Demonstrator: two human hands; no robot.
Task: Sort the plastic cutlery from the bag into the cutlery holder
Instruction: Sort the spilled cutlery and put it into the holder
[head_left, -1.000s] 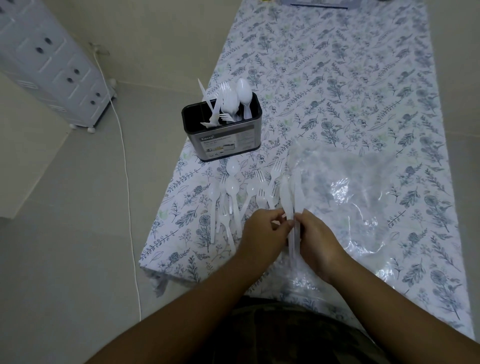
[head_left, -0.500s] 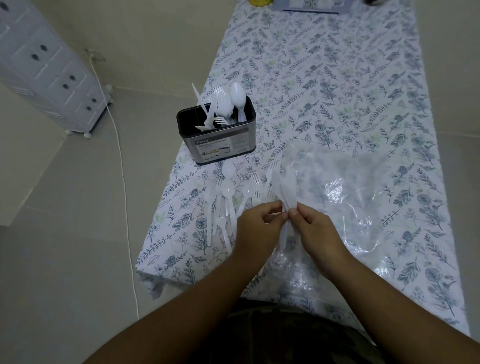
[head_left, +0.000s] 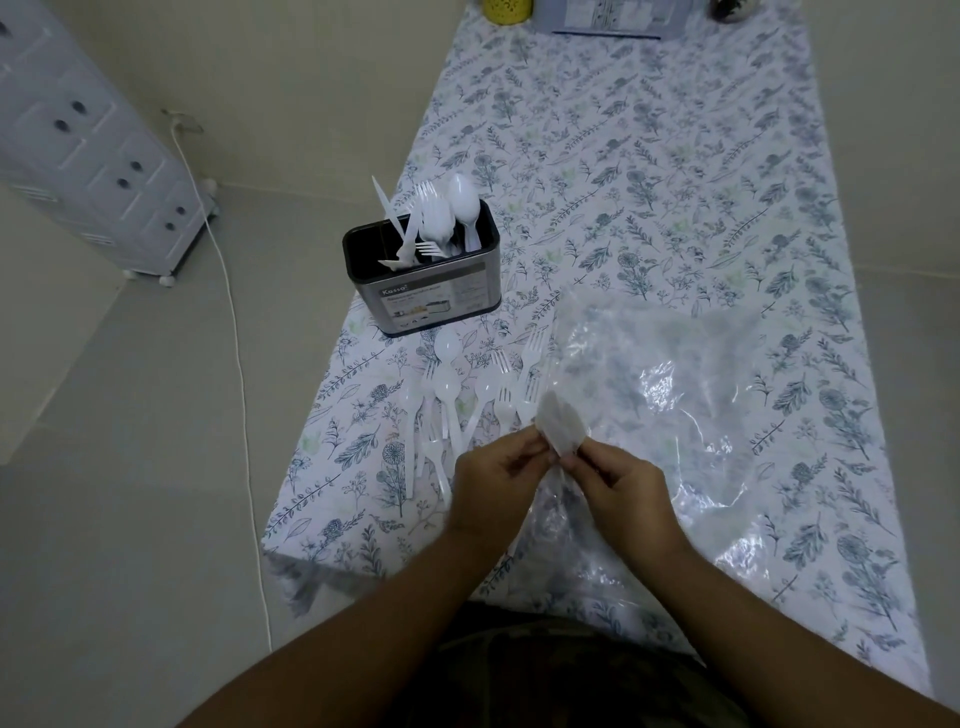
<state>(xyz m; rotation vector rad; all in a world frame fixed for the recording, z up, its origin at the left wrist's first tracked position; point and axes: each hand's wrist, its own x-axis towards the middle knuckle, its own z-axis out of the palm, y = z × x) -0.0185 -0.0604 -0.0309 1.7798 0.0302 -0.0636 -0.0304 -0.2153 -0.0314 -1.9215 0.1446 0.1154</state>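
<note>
Both bare forearms reach in from the near edge and meet over the near part of the table; the left hand (head_left: 496, 480) and the right hand (head_left: 618, 480) sit close together, knuckles up, with the fingers bent in toward each other. Both hands pinch a small blurry bunch of white plastic cutlery (head_left: 560, 423) between thumbs and fingertips; the bunch sticks up and leans a little to the far side; it is too blurry to tell what kind of pieces are in it.

The clear crinkly plastic bag (head_left: 701, 410) lies flat on the flower-print tablecloth (head_left: 675, 156), under the right hand and spread out to the right and far side. A row of loose white plastic spoons and forks (head_left: 457, 400) lies on the cloth just left of the bag, near the left hand. The dark oval metal cutlery holder (head_left: 423, 280) stands further away on the left side of the table; white forks, spoons and a knife stand up in it.

A second ago the hands held long white pieces that reached further out across the cloth; now the bunch looks shorter and is lifted up between the fingertips; the hands have stayed in nearly the same spot. The holder, the bag and the loose row have not moved on the table.

A white drawer cabinet (head_left: 98, 161) stands on the floor at far left; a white cord (head_left: 236, 332) runs along the floor beside it.
</note>
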